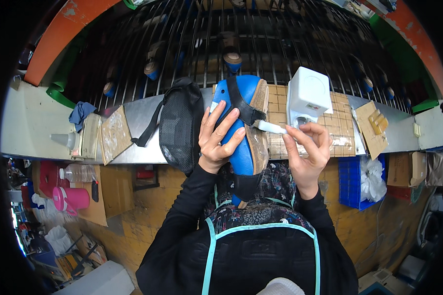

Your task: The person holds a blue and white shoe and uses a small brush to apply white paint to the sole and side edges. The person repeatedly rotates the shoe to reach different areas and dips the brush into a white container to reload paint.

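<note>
My left hand is closed round a blue sandal with black straps and a tan, cork-coloured sole edge. The sandal lies on its side, its toe end pointing away from me, over the near edge of the bench. Between thumb and fingers my right hand pinches a slim white brush. Its tip is at the black strap, where the strap meets the sole; the bristles are too small to make out. Just beyond my right hand stands a white, box-shaped container. A black mesh bag sits left of the sandal.
Behind the bench runs a rack of metal rods carrying several blue sandals. Taped cardboard lies under the container. A blue basket with plastic bags is at the lower right, a pink jug at the lower left.
</note>
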A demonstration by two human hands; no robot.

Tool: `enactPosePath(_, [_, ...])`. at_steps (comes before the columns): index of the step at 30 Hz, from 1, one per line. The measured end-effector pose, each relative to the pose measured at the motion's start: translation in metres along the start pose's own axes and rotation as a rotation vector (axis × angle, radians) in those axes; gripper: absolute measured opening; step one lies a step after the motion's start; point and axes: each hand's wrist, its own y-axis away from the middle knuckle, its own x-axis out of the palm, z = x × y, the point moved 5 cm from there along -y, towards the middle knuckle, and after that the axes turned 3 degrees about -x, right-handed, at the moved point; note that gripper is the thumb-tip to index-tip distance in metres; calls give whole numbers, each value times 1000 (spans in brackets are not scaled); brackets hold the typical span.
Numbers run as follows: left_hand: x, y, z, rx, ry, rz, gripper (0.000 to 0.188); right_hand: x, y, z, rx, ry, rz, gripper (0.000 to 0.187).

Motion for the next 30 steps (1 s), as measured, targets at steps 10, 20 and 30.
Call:
enactPosePath(10, [-1,-11,0,52,45,-1,34,-10,-34,-6,-140,-26,302,18])
enactPosePath(20, [-1,-26,2,67,51,-41,31,-2,-54,-23,-105,-298,566,18])
enactPosePath(30, [-1,-30,8,40,11,-129,27,1,-27,-22,4,-481,483,17])
